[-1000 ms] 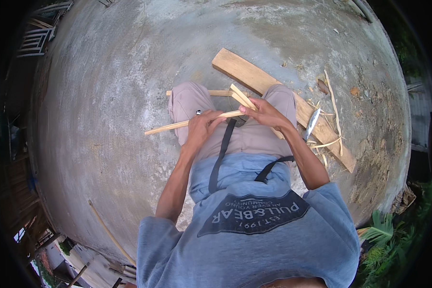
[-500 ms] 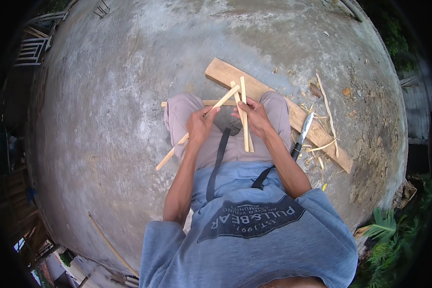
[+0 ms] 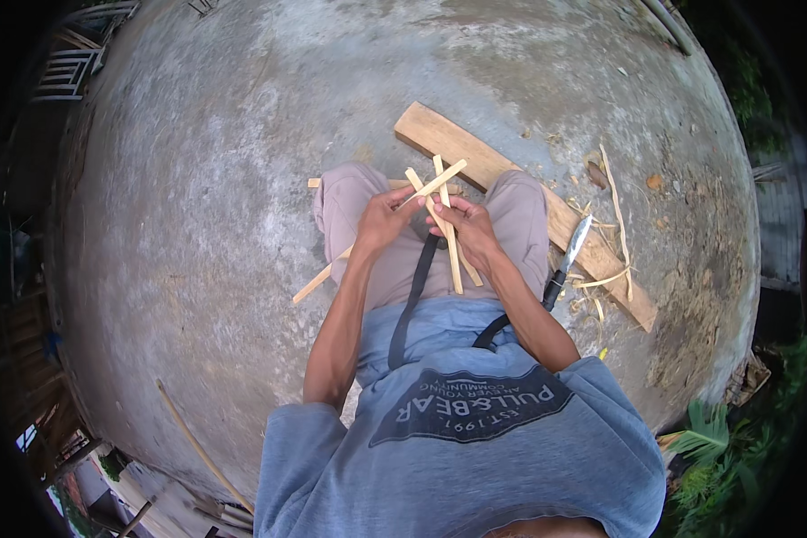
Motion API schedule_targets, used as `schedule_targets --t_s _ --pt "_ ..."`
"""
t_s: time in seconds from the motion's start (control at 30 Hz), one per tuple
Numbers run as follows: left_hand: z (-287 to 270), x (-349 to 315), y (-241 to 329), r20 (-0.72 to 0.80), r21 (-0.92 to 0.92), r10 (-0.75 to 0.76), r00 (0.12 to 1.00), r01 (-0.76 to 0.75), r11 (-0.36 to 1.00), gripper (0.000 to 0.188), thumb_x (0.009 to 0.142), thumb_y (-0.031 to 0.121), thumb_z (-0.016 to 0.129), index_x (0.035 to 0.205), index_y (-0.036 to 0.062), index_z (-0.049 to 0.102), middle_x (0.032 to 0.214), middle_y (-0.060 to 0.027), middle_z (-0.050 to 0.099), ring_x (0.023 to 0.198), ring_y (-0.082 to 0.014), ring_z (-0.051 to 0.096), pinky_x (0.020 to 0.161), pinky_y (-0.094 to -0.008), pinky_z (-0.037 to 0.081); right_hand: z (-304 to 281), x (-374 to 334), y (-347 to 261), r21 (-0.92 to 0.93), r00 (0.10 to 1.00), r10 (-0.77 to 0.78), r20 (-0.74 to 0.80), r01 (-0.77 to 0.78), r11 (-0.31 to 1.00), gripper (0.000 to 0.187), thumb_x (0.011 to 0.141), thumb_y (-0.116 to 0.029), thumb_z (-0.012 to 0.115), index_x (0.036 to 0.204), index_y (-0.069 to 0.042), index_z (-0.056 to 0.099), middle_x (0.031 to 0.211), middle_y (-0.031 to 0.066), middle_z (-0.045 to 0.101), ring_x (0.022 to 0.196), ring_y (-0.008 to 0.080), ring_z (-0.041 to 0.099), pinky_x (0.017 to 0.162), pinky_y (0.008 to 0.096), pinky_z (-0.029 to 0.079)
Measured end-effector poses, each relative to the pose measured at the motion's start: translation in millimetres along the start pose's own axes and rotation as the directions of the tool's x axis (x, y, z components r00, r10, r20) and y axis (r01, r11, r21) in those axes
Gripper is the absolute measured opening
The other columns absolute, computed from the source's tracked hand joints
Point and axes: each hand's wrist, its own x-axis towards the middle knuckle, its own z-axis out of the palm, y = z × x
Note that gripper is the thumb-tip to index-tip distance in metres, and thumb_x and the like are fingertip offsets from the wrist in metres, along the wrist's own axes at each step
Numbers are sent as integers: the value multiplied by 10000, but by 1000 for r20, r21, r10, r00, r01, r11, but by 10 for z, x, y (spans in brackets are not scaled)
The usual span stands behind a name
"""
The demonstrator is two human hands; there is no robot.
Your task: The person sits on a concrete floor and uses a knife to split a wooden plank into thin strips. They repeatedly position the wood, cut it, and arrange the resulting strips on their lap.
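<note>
Closest, at the bottom of the frame, spread the person's blue shirt (image 3: 520, 480); a black strap (image 3: 411, 314) ran up from it over pale trousers (image 3: 372, 287), whose bent knees flanked the middle of the picture. There, between the knees, both hands held slender strips of pale wood; the left hand (image 3: 386, 221) had its thumb and fingers pinched narrowly on a long stick (image 3: 443, 181), which slanted from the lower left of the hand to a raised upper-right end; the right hand (image 3: 469, 231) had its fingers curled around two shorter sticks (image 3: 454, 260), crossed in a slim X, and the long stick's upper part passed over them. Beyond the hands, another strip (image 3: 400, 184) lay level, partly hidden by the left knee; past the right knee a thick board (image 3: 457, 139) ran diagonally from upper centre toward the lower right; a knife (image 3: 579, 238) lay with its blade over the board and its dark handle toward the person; right of it, among shavings, was a long thin peel (image 3: 618, 211). Farther off, concrete (image 3: 197, 179) filled the frame; green plants (image 3: 708, 457) edged the lower right, a pale slatted rack (image 3: 63, 74) the upper left.
</note>
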Motion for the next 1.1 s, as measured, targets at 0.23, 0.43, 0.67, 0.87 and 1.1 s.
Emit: schedule_targets --t_s 0.23,0.43,0.67,0.87,1.1 --pt "-78 20 49 -63 -48 -56 996 53 997 371 933 326 782 1163 34 782 732 38 595 669 -64 485 592 -264 383 -91 -92 45 -191 996 28 -84 -44 981 346 1017 -316 685 1218 -40 625 949 40 629 621 72 519 476 199 424" --pt "-57 27 32 -120 -18 -33 992 31 999 371 930 336 783 1135 26 790 704 37 579 653 -65 484 583 -266 377 -270 0 -78 289 959 173 225 -235 928 271 1067 -269 600 1172 -19 588 948 9 550 625 37 452 421 167 341" --pt "-71 1 48 -83 13 -55 995 56 998 378 927 323 796 1146 15 781 742 38 602 661 -54 494 576 -239 385 -305 32 5 342 951 81 300 -186 921 265 1066 -253 603 1193 -24 566 1010 27 589 646 60 480 499 194 401" --pt "-66 -31 140 80 -41 -116 990 120 992 517 932 313 788 1329 2 675 713 34 591 639 -62 504 567 -242 394 -232 -35 -23 109 979 110 174 -130 985 243 1045 -276 642 1141 -70 556 1005 44 633 672 86 538 519 212 419" --pt "-172 -24 122 371 -59 -231 899 271 961 694 928 355 795 1458 -18 548 682 41 550 592 -38 480 529 -215 368 -361 -78 84 -74 971 117 208 -103 992 318 1026 -313 674 1196 -57 592 990 54 651 714 97 600 553 242 484"
